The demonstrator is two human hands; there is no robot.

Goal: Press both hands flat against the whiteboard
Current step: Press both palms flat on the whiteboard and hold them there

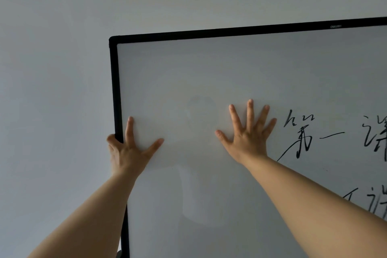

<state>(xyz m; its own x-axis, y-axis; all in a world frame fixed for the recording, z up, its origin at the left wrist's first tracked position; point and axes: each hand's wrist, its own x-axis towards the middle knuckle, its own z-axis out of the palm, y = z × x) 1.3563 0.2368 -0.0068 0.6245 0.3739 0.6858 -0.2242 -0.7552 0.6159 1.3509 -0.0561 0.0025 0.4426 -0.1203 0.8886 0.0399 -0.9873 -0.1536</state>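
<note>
From my head view, the whiteboard (240, 73) fills the frame from the centre out to 3 o'clock and down to 6 o'clock. It is a flat, smooth, glossy white panel that throws back a faint grey reflection, and it is bounded by a narrow matte black frame (114, 90) with a rounded corner at 11 o'clock. Behind it stands a plain, even grey wall (52, 48). My right hand (248, 136) lies palm-down on the panel just right of centre, all five fingers fanned wide and straight, the fingertips contacting the surface. My left hand (129, 148) sits at 9 o'clock on the board's left edge: index finger and thumb are splayed and flat on the white surface, while the remaining fingers curl over the black frame toward its far side, so this hand is only partly flat. Both forearms are bare and extend from the lower corners of the view. Black brush-like handwriting (301, 134) runs across the panel at 3 o'clock, just beside the right hand's little finger and wrist.
</note>
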